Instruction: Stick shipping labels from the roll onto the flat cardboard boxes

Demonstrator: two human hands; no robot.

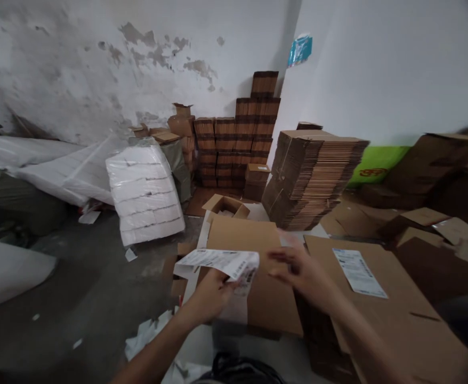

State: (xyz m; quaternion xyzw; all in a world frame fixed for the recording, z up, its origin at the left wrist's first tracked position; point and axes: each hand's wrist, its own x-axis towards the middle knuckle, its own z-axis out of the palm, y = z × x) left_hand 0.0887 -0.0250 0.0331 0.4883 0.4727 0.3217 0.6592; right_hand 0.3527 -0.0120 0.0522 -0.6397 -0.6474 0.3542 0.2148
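In my left hand (214,295) is a white printed shipping label (222,260), its right end curling downward. The fingers grip it from below, over a brown cardboard box (274,298). My right hand (301,269) is slightly blurred above the right side of that box, fingers apart and bent, with nothing visible in them. To its right lies a larger cardboard box (397,320) with another shipping label (359,272) stuck flat on its top.
A tall stack of flattened cartons (317,170) stands beyond the boxes. Bundled cartons (237,144) line the back wall. A small open box (226,205) sits behind the work surface. Plastic-wrapped white packs (146,192) stand at left, and crumpled white paper (150,333) lies near my left forearm.
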